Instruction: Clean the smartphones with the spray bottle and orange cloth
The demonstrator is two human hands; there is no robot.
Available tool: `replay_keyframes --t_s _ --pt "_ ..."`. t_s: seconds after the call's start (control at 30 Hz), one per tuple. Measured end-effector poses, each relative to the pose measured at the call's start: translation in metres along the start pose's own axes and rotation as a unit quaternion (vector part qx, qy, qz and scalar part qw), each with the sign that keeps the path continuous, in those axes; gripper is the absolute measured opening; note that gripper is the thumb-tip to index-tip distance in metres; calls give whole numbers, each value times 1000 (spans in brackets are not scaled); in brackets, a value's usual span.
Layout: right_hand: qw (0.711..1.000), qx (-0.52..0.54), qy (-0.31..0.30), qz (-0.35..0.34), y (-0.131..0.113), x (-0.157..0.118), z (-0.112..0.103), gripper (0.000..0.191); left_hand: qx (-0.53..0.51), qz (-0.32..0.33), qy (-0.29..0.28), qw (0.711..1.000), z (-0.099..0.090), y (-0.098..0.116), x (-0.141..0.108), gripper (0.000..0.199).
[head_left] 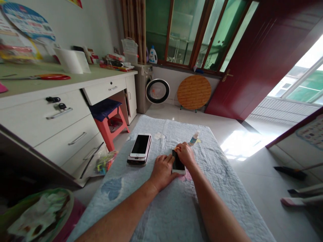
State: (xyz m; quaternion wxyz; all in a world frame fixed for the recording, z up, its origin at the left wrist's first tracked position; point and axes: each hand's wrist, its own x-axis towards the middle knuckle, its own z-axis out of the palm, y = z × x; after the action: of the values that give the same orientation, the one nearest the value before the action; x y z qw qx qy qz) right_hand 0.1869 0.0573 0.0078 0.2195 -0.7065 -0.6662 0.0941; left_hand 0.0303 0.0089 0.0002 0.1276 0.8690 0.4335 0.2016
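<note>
Blue tablecloth point(217, 188) may let smartphone point(178, 165) skid if right hand point(186, 154), bunched atop it, contents unclear, outpushes left hand point(163, 170), holding its edge.

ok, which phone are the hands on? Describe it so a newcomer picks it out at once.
Find the pale blue cloth filling the middle foreground. Between the left hand and the right hand lies a phone, dark screen up. Unlike the stacked phones to its left, it lies by itself with both hands on it.
</note>
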Motion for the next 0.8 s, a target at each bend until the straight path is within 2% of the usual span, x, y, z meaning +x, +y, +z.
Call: replay_keyframes --t_s 0.13,0.23,0.4,0.6,0.8 --pt "999 -7 -27 -25 -16 3 5 23 0 -3 -5 1000 -1 1 0 68" --pt "999 -13 -32 -31 -18 5 6 24 4 -2 0 1000 0 1 -1 67" --pt "999 -20 -31 -16 1 4 -3 24 14 -10 2 1000 2 2 -2 61" --pt "1000 -14 -15 3 30 2 -14 24 4 -2 1 1000 2 0 -2 65" --pt "999 -41 1 32 38 -1 -14 20 -4 7 -2 1000 5 -4 -2 67"
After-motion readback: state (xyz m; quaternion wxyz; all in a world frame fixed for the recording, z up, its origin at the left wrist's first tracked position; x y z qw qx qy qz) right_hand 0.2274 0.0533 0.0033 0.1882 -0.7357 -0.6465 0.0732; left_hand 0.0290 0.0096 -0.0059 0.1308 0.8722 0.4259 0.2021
